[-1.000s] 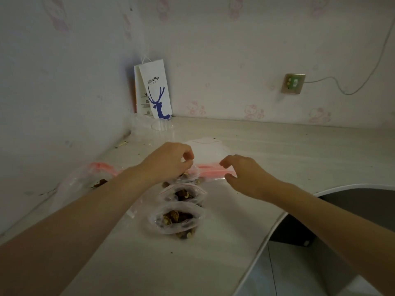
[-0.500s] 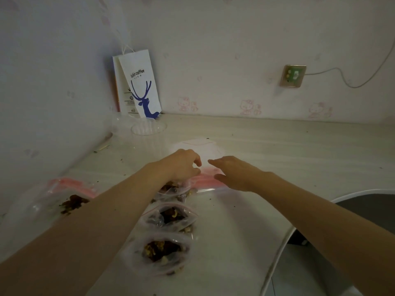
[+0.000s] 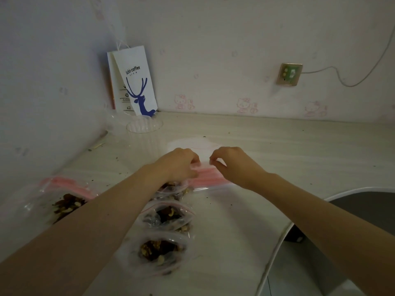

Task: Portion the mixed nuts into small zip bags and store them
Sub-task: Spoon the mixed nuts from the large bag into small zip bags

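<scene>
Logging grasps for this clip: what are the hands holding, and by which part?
The left hand and right hand both pinch the large zip bag at its pink zip-strip mouth. The left hand is at the strip's left end and the right hand further right.

- Left hand [image 3: 181, 165]: bare, with slim fingers.
- Left forearm [image 3: 96, 221]: bare along all its visible length.
- Right hand [image 3: 237, 167] and right forearm [image 3: 320, 212]: bare in the same way.

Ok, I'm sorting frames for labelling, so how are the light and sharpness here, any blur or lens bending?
Head view: dim, flat light; wide-angle stretch toward the frame's edges; the nearest small bag of nuts looks smeared; the paper bag print reads sharp; left hand and right hand are crisp, pinching the pink-zip bag.
</scene>
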